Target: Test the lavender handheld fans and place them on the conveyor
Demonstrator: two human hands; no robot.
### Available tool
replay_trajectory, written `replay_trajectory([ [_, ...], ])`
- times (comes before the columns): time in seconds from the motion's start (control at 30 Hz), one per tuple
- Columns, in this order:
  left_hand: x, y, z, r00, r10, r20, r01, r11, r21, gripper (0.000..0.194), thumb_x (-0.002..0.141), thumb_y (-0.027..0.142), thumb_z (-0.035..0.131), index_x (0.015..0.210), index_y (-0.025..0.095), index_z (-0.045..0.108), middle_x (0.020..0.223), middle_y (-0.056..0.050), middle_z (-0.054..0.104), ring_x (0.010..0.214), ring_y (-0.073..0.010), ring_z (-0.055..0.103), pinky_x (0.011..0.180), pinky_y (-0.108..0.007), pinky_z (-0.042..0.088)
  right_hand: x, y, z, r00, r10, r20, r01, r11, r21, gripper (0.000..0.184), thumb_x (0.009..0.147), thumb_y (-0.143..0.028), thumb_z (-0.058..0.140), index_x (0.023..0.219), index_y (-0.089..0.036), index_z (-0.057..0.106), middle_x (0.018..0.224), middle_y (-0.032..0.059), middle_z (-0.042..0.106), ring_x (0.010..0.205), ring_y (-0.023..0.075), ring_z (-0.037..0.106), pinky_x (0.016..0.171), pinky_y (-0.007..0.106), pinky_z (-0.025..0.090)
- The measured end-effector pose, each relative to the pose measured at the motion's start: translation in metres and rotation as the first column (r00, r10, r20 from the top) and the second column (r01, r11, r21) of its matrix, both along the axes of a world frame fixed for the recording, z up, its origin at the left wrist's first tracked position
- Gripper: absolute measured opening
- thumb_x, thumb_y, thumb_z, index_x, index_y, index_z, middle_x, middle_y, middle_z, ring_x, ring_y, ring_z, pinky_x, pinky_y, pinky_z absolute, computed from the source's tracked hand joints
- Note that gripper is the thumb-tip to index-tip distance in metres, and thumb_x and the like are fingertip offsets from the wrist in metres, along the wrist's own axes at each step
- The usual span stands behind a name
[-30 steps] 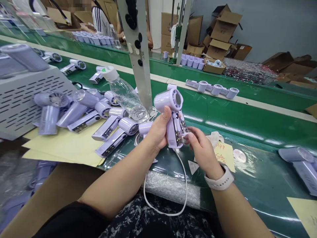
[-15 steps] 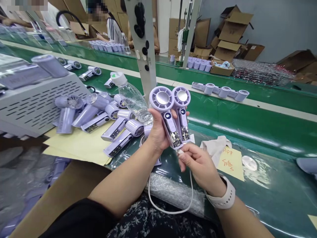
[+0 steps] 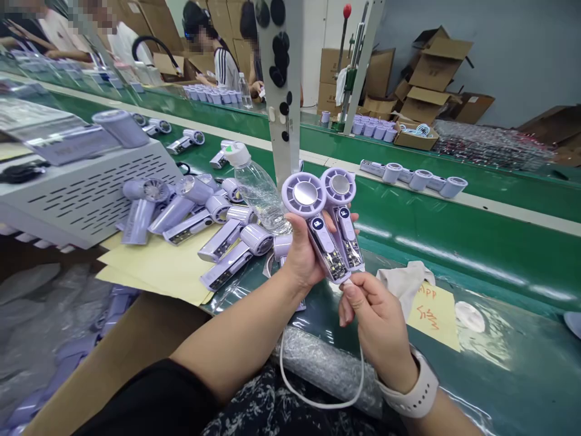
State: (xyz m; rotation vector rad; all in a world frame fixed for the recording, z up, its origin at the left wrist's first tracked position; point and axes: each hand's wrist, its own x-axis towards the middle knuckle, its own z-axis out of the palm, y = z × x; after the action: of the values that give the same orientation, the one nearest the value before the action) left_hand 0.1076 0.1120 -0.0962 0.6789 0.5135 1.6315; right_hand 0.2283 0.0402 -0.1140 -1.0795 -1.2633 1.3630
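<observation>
Two purple handheld fans stand side by side in my left hand (image 3: 305, 254), whose fingers wrap round their handles. The nearer fan (image 3: 305, 195) and the farther fan (image 3: 340, 186) both face me, with lit round displays on handles that show circuit boards through clear covers. At the base of the nearer handle, my right hand (image 3: 374, 312) pinches the plug of a white charging cable (image 3: 323, 404). The plug meets the handle's bottom end; how deep it sits is hidden by my fingers. From there the cable loops down over my lap.
More purple fans (image 3: 231, 260) lie on yellow paper (image 3: 154, 275) to the left, beside a grey vented box (image 3: 91, 206) and a plastic bottle (image 3: 256, 188). A metal post (image 3: 284, 91) rises ahead. A cloth (image 3: 403, 281) and yellow note (image 3: 433, 315) lie right. Co-workers sit across the green line.
The fans have turned from side-on to facing me, and their displays now show. My right hand has moved the cable plug to the nearer handle's base. The view has shifted left.
</observation>
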Motion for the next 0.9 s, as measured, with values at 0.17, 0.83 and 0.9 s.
replay_trajectory([
  [0.17,0.002,0.001,-0.004,1.0,0.015,-0.017,-0.015,1.0,-0.001,0.076,0.067,0.097,0.06,0.067,0.022,0.057,0.093,-0.008,0.075,0.112,-0.0341,0.073,0.086,-0.043,0.063,0.0,0.0,-0.002,0.999,0.018,0.047,-0.02,0.999,0.037,0.036,0.104,-0.052,0.059,0.082,-0.023,0.059,0.057,-0.0044,0.055,0.054,0.0151,0.054,0.056,0.028,0.043],
  [0.83,-0.005,-0.007,0.008,0.999,-0.023,-0.031,0.024,1.0,0.013,0.077,0.07,0.1,0.053,0.064,0.022,0.054,0.108,-0.011,0.075,0.127,-0.0374,0.067,0.092,-0.046,0.063,0.012,0.005,0.004,0.987,-0.069,0.145,0.057,0.995,0.083,0.038,0.1,-0.051,0.064,0.075,-0.022,0.063,0.058,-0.002,0.064,0.058,0.0165,0.057,0.062,0.03,0.043],
  [0.9,-0.001,-0.009,0.006,0.998,-0.004,-0.063,0.007,0.999,0.044,0.078,0.068,0.1,0.054,0.065,0.022,0.055,0.111,-0.01,0.075,0.128,-0.0373,0.066,0.093,-0.045,0.063,0.01,0.003,-0.001,0.989,-0.102,0.11,0.097,0.994,0.051,0.041,0.1,-0.054,0.064,0.074,-0.022,0.061,0.054,-0.0029,0.06,0.056,0.0162,0.055,0.062,0.03,0.042],
])
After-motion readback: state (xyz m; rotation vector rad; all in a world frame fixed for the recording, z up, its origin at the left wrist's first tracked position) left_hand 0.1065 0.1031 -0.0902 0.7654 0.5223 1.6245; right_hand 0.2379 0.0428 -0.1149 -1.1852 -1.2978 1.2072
